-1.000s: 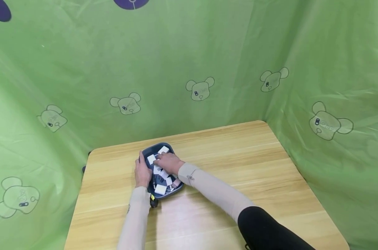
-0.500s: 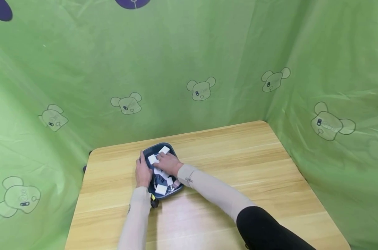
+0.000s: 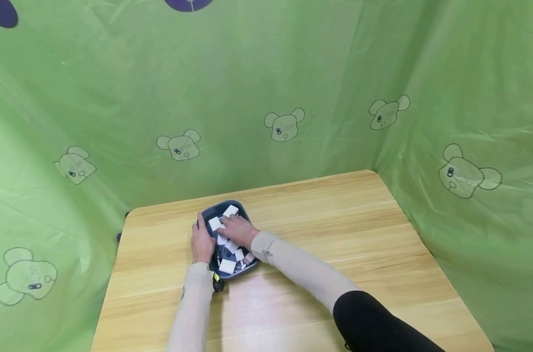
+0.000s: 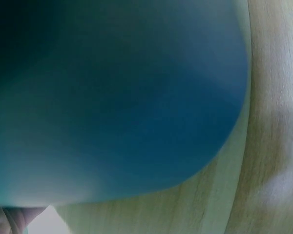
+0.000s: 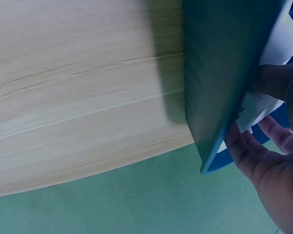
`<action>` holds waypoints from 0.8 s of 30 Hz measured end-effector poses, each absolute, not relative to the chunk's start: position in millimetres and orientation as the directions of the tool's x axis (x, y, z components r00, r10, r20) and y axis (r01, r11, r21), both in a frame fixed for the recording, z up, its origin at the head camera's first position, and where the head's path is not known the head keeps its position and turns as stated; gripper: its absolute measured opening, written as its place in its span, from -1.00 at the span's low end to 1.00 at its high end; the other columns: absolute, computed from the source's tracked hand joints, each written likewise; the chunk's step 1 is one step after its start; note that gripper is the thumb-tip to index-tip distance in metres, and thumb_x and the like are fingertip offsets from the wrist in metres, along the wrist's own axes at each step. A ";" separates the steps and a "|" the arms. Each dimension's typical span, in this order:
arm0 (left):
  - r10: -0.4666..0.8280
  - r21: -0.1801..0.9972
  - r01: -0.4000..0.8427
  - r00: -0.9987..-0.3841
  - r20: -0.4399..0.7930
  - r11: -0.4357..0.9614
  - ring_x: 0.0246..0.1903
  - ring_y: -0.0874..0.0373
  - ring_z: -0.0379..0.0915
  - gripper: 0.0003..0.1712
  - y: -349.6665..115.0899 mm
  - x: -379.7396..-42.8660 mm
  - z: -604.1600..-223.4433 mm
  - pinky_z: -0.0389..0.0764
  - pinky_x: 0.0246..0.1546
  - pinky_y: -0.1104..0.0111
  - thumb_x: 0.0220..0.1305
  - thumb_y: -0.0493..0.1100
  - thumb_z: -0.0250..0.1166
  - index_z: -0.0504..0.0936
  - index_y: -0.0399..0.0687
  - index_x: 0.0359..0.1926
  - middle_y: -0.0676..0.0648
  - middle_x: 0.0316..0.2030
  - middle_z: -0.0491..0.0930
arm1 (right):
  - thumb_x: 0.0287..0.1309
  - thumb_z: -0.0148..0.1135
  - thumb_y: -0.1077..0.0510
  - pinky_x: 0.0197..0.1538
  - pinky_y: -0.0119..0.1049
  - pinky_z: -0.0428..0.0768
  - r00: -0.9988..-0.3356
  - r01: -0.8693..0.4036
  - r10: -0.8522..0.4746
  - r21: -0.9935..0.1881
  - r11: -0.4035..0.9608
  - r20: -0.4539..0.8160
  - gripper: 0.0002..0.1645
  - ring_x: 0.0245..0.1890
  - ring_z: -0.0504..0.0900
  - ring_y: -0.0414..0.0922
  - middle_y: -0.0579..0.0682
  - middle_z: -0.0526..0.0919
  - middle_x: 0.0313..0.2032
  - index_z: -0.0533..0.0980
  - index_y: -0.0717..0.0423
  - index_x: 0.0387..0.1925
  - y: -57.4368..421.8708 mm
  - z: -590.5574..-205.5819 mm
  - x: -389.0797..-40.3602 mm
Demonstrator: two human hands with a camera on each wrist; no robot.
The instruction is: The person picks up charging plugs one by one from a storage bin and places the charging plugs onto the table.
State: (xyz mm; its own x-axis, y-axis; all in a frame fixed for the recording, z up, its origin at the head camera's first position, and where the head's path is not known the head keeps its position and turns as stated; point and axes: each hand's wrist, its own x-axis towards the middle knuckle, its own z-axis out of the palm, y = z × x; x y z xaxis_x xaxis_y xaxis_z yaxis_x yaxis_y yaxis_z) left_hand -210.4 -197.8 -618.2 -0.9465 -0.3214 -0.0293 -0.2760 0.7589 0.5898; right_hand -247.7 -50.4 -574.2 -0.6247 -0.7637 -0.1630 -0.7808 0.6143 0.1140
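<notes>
A dark blue plastic bin [image 3: 235, 275] with rounded corners stands tilted on the table, filled with several white blocks [image 3: 227, 266] and smaller pieces. My left hand [image 3: 201, 245] holds its left side, fingers stretched along the outer wall and thumb over the rim. The bin's outer wall [image 4: 127, 107] fills most of the left wrist view. My right hand [image 3: 239, 231] reaches in over the right rim, fingers down among the pieces. In the right wrist view its thumb and fingers lie around a whitish piece [image 5: 259, 108]; I cannot tell whether they pinch it.
The wood-grain table [image 3: 328, 234] stretches to the right and in front of the bin. Green sheeting [image 3: 231, 161] with bear-head prints hangs close behind and at both sides. A small black item with yellow [image 3: 218, 283] shows at the left wrist.
Both hands stay at the bin. The right hand's fingers shift only slightly among the white blocks.
</notes>
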 end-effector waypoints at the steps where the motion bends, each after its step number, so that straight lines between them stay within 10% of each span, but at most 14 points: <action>1: -0.323 0.591 -0.274 -0.946 -0.024 0.759 -0.07 -0.41 0.58 0.16 -197.8 -210.5 -618.1 0.63 0.06 -0.11 0.11 -0.45 0.33 -0.08 -0.03 0.63 -0.47 0.33 0.30 | 0.45 0.04 0.10 0.28 -0.07 0.62 -0.627 -0.779 -0.762 0.109 0.617 -0.165 -0.46 0.31 0.50 0.04 0.04 0.38 0.45 0.41 -0.35 0.39 -50.3 -574.3 -247.9; 24: -0.316 0.590 -0.274 -0.948 -0.034 0.759 -0.08 -0.39 0.58 0.15 -197.9 -209.9 -618.3 0.64 0.06 -0.11 0.11 -0.46 0.31 -0.09 -0.03 0.63 -0.48 0.33 0.29 | 0.13 0.37 0.11 0.34 -0.10 0.58 -0.704 -0.710 -0.706 0.022 0.704 -0.076 -0.14 0.34 0.45 0.10 0.21 0.50 0.30 0.32 -0.14 0.47 -41.2 -557.1 -257.8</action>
State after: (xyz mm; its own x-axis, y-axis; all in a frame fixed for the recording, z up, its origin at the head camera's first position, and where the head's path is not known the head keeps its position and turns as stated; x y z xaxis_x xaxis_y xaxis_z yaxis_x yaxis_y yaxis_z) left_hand -209.9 -197.9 -618.3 -0.9482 -0.3160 -0.0338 -0.2741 0.7592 0.5903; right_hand -257.8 -41.2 -557.1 -0.7037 -0.7065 -0.0758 -0.7095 0.7043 0.0222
